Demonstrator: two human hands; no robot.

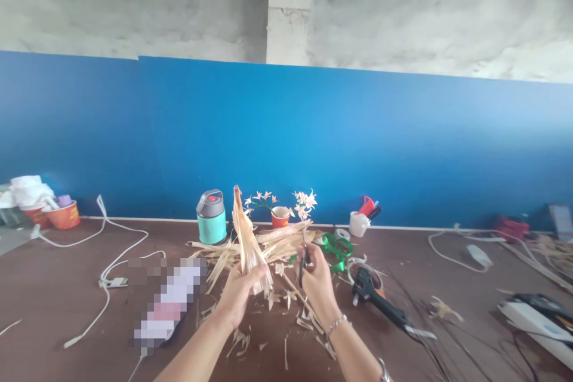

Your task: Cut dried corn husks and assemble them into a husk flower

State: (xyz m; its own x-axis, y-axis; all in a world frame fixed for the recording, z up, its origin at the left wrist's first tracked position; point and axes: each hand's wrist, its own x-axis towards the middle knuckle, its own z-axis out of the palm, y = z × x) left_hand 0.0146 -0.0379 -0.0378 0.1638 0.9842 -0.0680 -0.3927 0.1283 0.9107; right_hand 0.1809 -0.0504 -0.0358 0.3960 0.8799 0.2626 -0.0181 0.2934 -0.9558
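Pinched in my left hand point(239, 292) is a dried corn husk point(246, 236), held upright with its narrow tip pointing up. My right hand point(317, 280) is closed around a pair of scissors point(304, 253), whose blades point upward, apart from the husk. Behind both hands lies a pile of dried husk strips point(282, 242). Small husk flowers point(289, 296) rest on the table between my wrists, among cut scraps. Further back, pale flowers on green stems point(304, 203) stand by a red paper cup point(280, 218).
A teal thermos jar point(212, 221) stands back left. To the right are green tape rolls point(336, 248), a black glue gun point(373, 298) and a white cup with tools point(359, 224). White cables point(105, 268) and a blurred-out object point(170, 304) lie left. A blue partition point(286, 137) borders the table.
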